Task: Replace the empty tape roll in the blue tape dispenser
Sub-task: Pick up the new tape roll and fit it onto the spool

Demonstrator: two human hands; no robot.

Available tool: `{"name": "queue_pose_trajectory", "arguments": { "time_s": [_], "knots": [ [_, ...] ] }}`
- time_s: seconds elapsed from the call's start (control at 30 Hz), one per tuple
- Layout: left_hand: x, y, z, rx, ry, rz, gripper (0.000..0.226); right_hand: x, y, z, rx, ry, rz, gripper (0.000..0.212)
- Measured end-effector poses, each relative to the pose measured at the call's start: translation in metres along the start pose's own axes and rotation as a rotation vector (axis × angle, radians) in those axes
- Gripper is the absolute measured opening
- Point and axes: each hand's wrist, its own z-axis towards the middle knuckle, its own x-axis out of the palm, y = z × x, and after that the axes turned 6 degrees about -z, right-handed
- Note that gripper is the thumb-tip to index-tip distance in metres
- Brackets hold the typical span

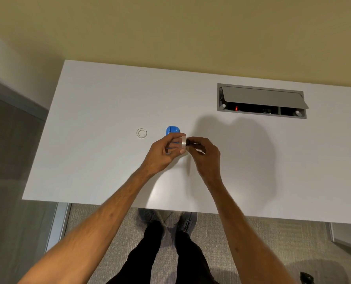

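The blue tape dispenser point(172, 130) stands on the white desk point(101, 152), partly hidden behind my left hand point(164, 153). That hand is raised above the desk and pinches a clear tape roll point(183, 144) edge-on between thumb and fingers. My right hand point(205, 153) holds a small dark spindle piece point(189, 142) with its tip against the side of the roll. A white empty roll ring point(141, 133) lies flat on the desk, left of the dispenser.
A grey cable hatch point(261, 101) with its lid propped open is set into the desk at the back right. The near desk edge runs just above my feet point(186, 221). A yellow wall stands behind the desk.
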Motion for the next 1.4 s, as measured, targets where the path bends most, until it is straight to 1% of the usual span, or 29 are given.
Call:
{"name": "queue_pose_trajectory", "arguments": {
  "time_s": [0.23,0.53,0.77,0.9,1.23,1.4],
  "knots": [
    [-0.002,-0.001,-0.001,-0.010,-0.007,-0.039,0.049,-0.003,-0.003,0.004,0.012,0.060,-0.013,0.023],
    [-0.002,-0.005,-0.002,-0.003,-0.028,-0.039,0.049,0.002,-0.003,0.005,-0.018,0.043,-0.018,0.022],
    [-0.006,-0.006,-0.003,-0.030,-0.059,-0.062,0.051,0.008,0.000,0.004,-0.019,0.031,-0.025,0.021],
    [-0.010,-0.007,-0.004,-0.040,-0.076,-0.070,0.050,0.012,0.002,0.002,-0.012,0.010,0.010,0.021],
    [-0.014,-0.011,0.001,-0.022,-0.062,-0.073,0.050,0.017,0.003,0.005,-0.053,-0.010,0.018,0.020],
    [-0.016,-0.004,0.003,-0.027,-0.050,-0.052,0.051,0.022,0.002,0.005,-0.069,0.005,-0.054,0.021]
  ]
}}
